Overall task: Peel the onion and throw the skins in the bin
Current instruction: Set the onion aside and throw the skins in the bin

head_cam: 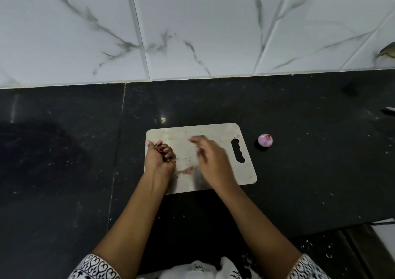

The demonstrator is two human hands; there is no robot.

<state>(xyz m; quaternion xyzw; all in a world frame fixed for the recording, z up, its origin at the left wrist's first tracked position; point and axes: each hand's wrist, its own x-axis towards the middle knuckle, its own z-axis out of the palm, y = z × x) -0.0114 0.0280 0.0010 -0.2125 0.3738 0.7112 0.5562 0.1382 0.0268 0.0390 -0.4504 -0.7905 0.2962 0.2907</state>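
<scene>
**Head view: skins in the left hand, peeled onion set aside**

Head camera looks down on a black worktop [299, 182] carrying a grey cutting board [222, 131]. The left hand [160, 157] rests at the board's left edge, its fingers curled round brown onion skins [159, 148]. The right hand [210, 160] hovers over the board, blurred, its fingers loosely spread and holding nothing. A skin scrap [188, 170] lies between the hands. The peeled purple onion [265, 139] sits on the worktop, right of the board and apart from it.

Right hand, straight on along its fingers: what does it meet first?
Likely only bare cutting board, then black countertop and the tiled wall; the right hand is blurred, height unclear.
</scene>
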